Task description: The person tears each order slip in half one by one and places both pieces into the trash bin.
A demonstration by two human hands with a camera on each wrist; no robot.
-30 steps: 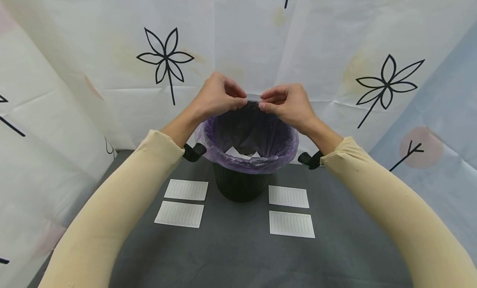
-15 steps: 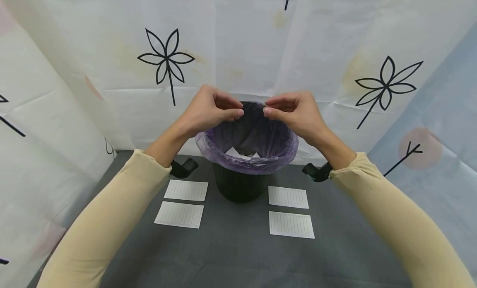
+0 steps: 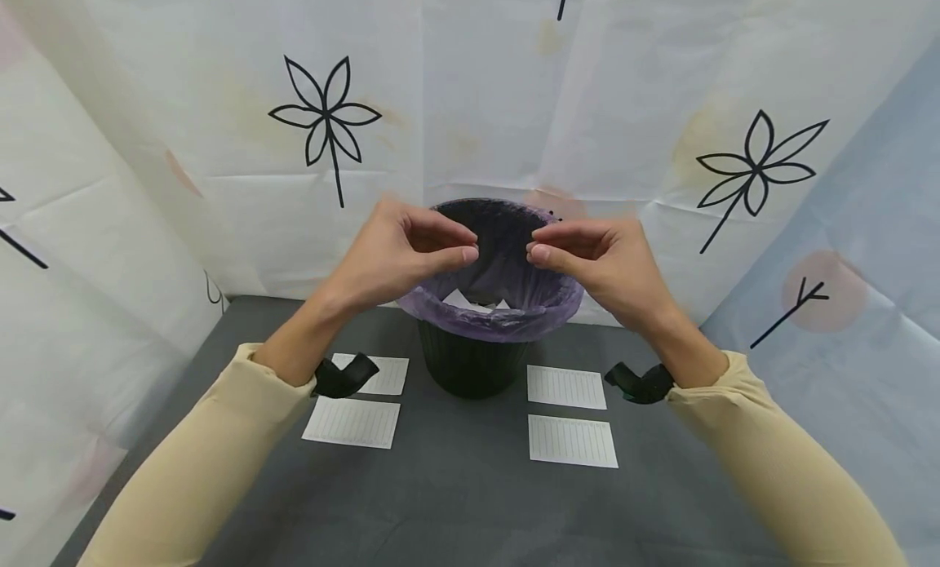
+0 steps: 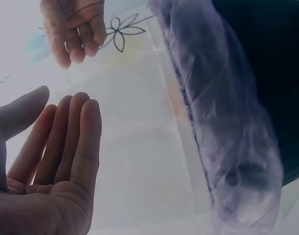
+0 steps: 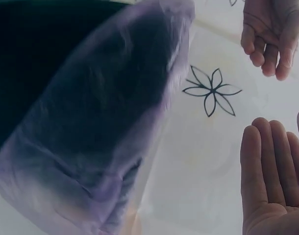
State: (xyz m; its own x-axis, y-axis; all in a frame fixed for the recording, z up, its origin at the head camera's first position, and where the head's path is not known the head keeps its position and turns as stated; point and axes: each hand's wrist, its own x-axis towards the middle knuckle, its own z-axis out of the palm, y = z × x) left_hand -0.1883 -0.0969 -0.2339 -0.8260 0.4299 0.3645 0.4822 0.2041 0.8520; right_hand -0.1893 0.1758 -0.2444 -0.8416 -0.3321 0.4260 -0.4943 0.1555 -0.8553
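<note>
A dark trash can (image 3: 470, 367) stands upright at the back of the table, lined with a translucent purple trash bag (image 3: 499, 326). The bag is folded down over the rim, and white paper pieces (image 3: 458, 300) lie inside. My left hand (image 3: 400, 253) is above the near left of the can, and my right hand (image 3: 605, 257) mirrors it on the right. Both wrist views show gently bent fingers with nothing between them. The left wrist view shows the folded liner (image 4: 228, 122) apart from my hand; the right wrist view shows its other side (image 5: 105, 122) likewise apart.
Two lined white cards lie left of the can, the nearer card (image 3: 351, 423) below the other. Two more lie right of it, the nearer card (image 3: 573, 440) in front. A grey cloth (image 3: 455, 502) covers the table. A patterned white curtain (image 3: 485, 77) hangs behind.
Both hands have come back from the can's far rim toward the person and lower, spreading apart slightly. The far rim of the bag now shows between them. The can and cards stay put.
</note>
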